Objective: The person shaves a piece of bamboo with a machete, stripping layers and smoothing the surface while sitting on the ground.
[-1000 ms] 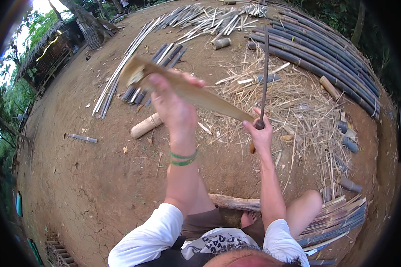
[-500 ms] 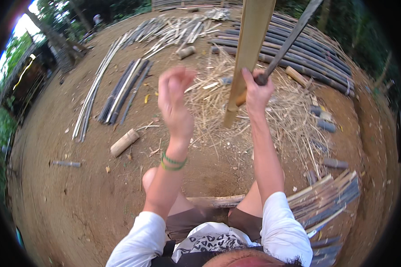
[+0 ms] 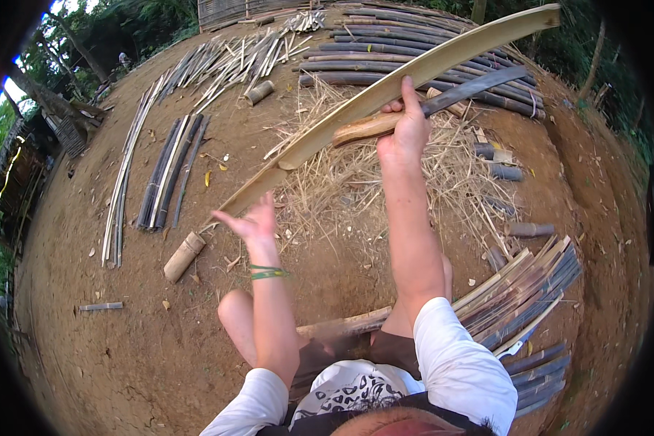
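Note:
My right hand (image 3: 405,134) is closed around the wooden handle of a machete (image 3: 479,85), whose dark blade points to the far right. The same hand also steadies a long split bamboo piece (image 3: 450,58), with the thumb lying over it. Pale inner side showing, the bamboo slants from the upper right down to the near left. By its lower end is my left hand (image 3: 254,224), open with thumb and fingers spread. Whether the palm touches the bamboo I cannot tell. A green band circles the left wrist.
Bamboo shavings (image 3: 341,178) cover the ground ahead. Dark bamboo poles (image 3: 370,65) are stacked at the far right, and split strips (image 3: 171,171) lie on the left. More strips (image 3: 523,291) sit by my right side. A short bamboo section (image 3: 184,256) rests near my left hand.
The bamboo piece has tipped from nearly upright to a slant toward the right. The machete's blade has swung lower, to the right. My left hand has dropped and spread its fingers.

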The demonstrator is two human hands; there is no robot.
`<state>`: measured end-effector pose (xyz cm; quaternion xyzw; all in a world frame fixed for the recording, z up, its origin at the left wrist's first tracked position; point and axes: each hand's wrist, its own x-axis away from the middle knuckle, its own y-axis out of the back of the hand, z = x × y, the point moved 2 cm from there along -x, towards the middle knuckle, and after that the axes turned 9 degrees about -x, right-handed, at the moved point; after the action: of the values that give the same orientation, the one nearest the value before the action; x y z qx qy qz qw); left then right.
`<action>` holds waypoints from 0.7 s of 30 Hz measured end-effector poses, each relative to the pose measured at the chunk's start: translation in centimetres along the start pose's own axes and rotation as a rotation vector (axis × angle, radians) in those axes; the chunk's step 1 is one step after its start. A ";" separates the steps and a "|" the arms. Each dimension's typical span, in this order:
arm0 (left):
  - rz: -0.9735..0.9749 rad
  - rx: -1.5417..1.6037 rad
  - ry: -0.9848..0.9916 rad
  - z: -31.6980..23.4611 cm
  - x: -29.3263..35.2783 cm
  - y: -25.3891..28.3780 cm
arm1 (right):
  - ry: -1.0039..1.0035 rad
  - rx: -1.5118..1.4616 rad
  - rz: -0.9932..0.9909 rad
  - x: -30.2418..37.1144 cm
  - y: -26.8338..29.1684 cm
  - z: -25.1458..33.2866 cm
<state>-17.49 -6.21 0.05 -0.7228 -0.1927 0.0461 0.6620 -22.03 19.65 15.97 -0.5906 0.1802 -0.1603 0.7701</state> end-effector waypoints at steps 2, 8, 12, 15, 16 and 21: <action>-0.114 0.008 -0.172 -2.9 -0.9 -2.2 | -0.081 -0.013 -0.074 -1.6 2.7 -1.3; -0.132 -0.314 -0.507 -10.1 -0.9 -8.1 | -0.279 0.283 -0.317 -1.7 13.3 -5.2; 0.269 -0.478 -0.554 -12.7 1.2 -10.7 | -0.471 0.522 -0.645 3.1 26.0 -7.5; 0.338 -0.647 -0.596 -9.4 5.8 -12.2 | -0.590 0.735 -0.659 9.7 33.0 -8.0; 0.394 -0.649 -0.611 -8.7 7.0 -12.6 | -0.646 0.817 -0.674 11.9 34.1 -8.2; 0.698 -0.683 -0.552 -7.3 9.0 -13.0 | -0.727 0.898 -0.697 19.3 36.1 -6.9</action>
<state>-9.68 -9.39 15.32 -0.8781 -0.1119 0.3851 0.2609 -6.94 13.97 -22.28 -0.2529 -0.3756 -0.2496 0.8560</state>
